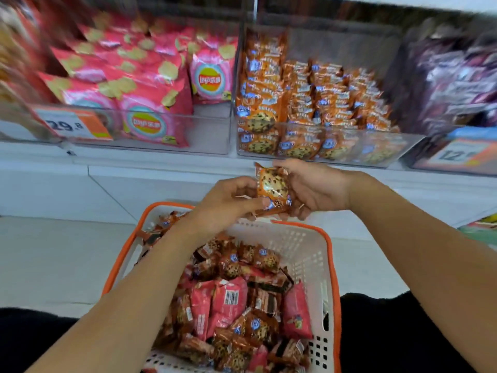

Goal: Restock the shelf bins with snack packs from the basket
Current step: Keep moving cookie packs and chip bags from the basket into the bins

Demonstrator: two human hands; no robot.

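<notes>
Currently, status by item, all placed relative to the basket:

Basket (306, 246): white perforated plastic, orange rim, low centre of view, between the two forearms.
Basket contents: orange cookie packs (258, 265) mixed with pink snack packs (228, 300), loosely piled.
Cookie pack in hand (273, 188): orange wrapper, chocolate-chip cookie print, held upright just above the basket's far rim, below the cookie bin.
Right hand (314, 188): fingers curled round the pack's right side and top, gripping it.
Left hand (228, 201): fingers curled, pinching the same pack at its lower left edge.
Cookie bin (336, 154): clear bin on the shelf straight beyond the basket, holding rows of matching orange cookie packs, stacked higher at its left.
Chip bin (209, 135): clear bin beyond the basket to the left, pink Lay's chip bags (150, 122) inside, empty gap at its front right corner.
Price tag (72, 125): orange and white, reads 29-something, on the chip bin's front left.
Purple packs (457, 84): bin beyond the basket to the right, blurred.
</notes>
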